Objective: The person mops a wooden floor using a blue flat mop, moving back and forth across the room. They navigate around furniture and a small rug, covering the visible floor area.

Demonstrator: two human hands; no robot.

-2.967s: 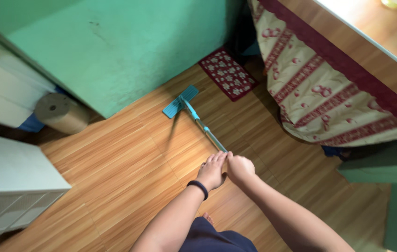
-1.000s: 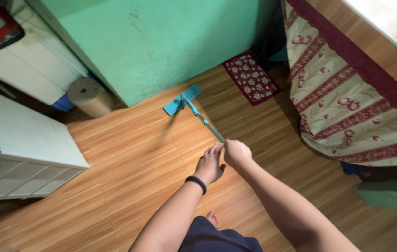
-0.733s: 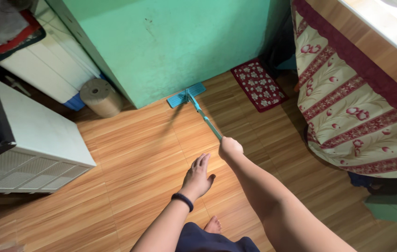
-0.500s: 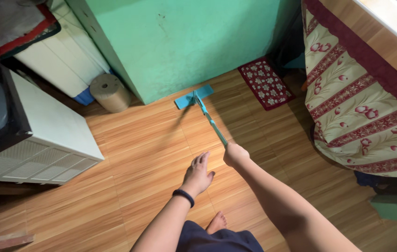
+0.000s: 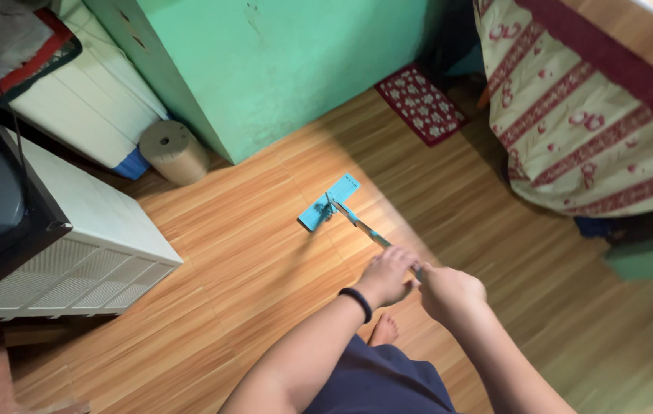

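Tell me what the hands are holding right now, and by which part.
Both hands grip a flat mop by the near end of its handle: the left hand wraps it just ahead of the right hand. The blue mop head rests on the wooden floor.

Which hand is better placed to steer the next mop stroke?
Left, probably. The left hand grips the flat mop handle lower, nearer the head; the right hand holds the handle's top end, farther back.

The mop head (image 5: 329,202) lay flat on the plank floor (image 5: 234,253), its handle (image 5: 368,234) slanting back to both hands, left hand (image 5: 388,276) just ahead of right hand (image 5: 449,291). A wall (image 5: 280,61) stood beyond; a paper roll (image 5: 174,152) and cabinet (image 5: 88,230) lay left, a small rug (image 5: 421,103) and draped cloth (image 5: 587,130) right
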